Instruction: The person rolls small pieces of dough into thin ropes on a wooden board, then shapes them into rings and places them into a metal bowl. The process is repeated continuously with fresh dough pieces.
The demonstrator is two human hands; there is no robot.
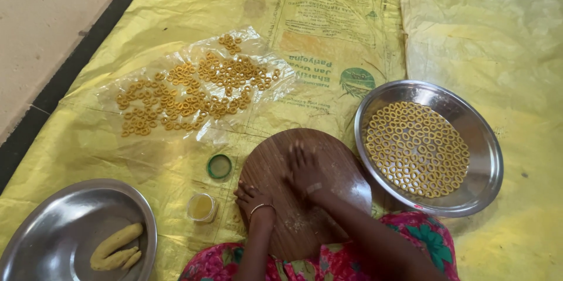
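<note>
Head view: both hands [302, 169] flat on board [340, 166].

My right hand [305, 171] is smeared by motion on the round wooden board [275, 163], so I cannot tell how its fingers [296, 153] are bent or whether anything lies under the palm. My left hand [251, 194] rests at the board's left edge; whatever its fingertips press is too small to make out. Both my forearms run off the bottom edge. The steel plate [58, 222] with dough rolls [116, 247] is cut off at the lower left corner. The contents of the small open jar [202, 207] are unclear. The yellow sheet [469, 40] runs past the top and right edges.
</note>
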